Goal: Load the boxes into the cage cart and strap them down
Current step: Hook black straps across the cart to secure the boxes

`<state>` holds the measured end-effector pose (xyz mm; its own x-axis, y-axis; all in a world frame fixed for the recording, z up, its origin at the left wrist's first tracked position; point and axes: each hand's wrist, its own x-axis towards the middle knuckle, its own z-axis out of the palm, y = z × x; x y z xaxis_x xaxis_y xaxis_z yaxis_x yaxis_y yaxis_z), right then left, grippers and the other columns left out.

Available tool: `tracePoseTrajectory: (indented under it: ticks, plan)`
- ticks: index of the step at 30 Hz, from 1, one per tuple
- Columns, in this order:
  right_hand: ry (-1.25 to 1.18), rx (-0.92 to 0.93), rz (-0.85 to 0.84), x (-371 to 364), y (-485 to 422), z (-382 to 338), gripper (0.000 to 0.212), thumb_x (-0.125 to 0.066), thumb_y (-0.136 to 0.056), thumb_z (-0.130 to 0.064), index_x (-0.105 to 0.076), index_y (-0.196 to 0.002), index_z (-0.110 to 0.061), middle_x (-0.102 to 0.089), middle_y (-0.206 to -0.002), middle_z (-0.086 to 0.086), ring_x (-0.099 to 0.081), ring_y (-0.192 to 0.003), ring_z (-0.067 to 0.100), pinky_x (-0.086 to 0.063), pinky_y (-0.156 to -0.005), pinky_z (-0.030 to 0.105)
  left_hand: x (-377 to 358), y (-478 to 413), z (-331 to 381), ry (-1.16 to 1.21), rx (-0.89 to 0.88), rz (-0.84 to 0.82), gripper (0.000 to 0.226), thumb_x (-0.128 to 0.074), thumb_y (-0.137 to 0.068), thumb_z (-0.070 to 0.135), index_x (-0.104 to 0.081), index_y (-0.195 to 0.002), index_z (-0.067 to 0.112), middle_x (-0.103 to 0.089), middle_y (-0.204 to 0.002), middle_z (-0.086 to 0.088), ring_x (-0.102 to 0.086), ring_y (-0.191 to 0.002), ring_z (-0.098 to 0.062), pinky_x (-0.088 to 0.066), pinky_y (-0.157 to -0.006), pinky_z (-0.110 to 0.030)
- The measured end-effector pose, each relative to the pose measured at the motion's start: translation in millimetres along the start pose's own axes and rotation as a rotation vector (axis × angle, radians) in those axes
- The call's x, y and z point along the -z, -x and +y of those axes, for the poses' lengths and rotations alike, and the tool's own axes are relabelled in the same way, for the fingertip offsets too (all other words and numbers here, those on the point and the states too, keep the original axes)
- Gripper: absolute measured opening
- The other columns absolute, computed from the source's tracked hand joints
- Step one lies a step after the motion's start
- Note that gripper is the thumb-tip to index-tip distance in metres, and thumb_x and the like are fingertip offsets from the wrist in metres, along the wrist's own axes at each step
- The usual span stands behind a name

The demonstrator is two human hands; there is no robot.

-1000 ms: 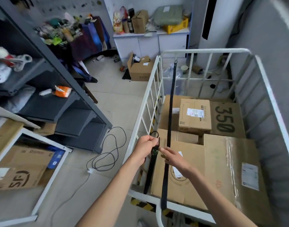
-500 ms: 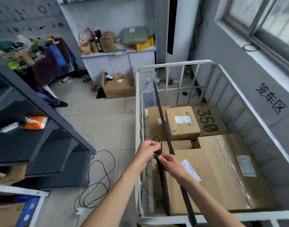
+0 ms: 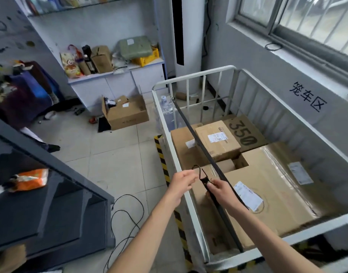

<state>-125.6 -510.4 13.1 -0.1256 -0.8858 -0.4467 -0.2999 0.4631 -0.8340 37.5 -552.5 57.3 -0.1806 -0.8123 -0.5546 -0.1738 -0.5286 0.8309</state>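
Over the near left corner of the white tubular-metal cage cart (image 3: 194, 76), the person's two hands meet on a black webbing strap (image 3: 196, 134). That strap runs taut from the cart's far rail, slanting across the tops of the brown cardboard boxes (image 3: 182, 154), down to the near rail. A second, loose length rises from the near end up to the hands. The left hand (image 3: 182, 182), fingers curled, pinches a thin black loop (image 3: 196, 168) at the tip of this loose end, just above the cart's left rail. The right hand (image 3: 220, 191) lies just beside it, thumb and fingers pinching the strap's end right below a small metal fitting whose kind is too small to tell. Those boxes lie inside the cart. A large tape-wrapped carton (image 3: 277, 194) with white labels is nearest, a small labelled carton (image 3: 218, 142) is stacked on another farther in, and a flat box printed "350" (image 3: 246, 131) lies at the far right. Outside, on the tiled floor, an open cardboard box (image 3: 127, 115) stands near a white cabinet (image 3: 117, 85). A black cable (image 3: 127, 195) coils beside a dark grey shelf unit (image 3: 50, 203), and yellow-and-black hazard tape (image 3: 164, 166) runs along the cart's left side.
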Motion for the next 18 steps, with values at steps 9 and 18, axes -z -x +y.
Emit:
tracePoseTrajectory:
  ticks: [9, 18]
  plan:
    - [-0.107, 0.015, 0.039, -11, -45, -10, 0.024, -0.054, -0.102, -0.014, -0.072, -0.089, -0.002, -0.069, -0.072, 0.008, -0.061, -0.064, 0.010, -0.046, -0.058, 0.016, 13, -71, 8, -0.104, 0.100, -0.107, 0.025, -0.059, -0.101, 0.019, -0.057, -0.125, 0.013, -0.072, -0.116, -0.008, -0.070, -0.107, -0.018, -0.058, -0.090, -0.032]
    - [-0.186, -0.131, 0.160, -29, -212, -8, 0.026, -0.057, -0.100, -0.020, -0.069, -0.077, -0.016, -0.072, -0.068, 0.005, -0.063, -0.059, 0.012, -0.053, -0.063, 0.035, 49, -245, 61, -0.266, 0.128, -0.156, 0.023, -0.054, -0.103, 0.018, -0.059, -0.125, 0.011, -0.075, -0.111, -0.003, -0.074, -0.099, -0.014, -0.060, -0.087, -0.030]
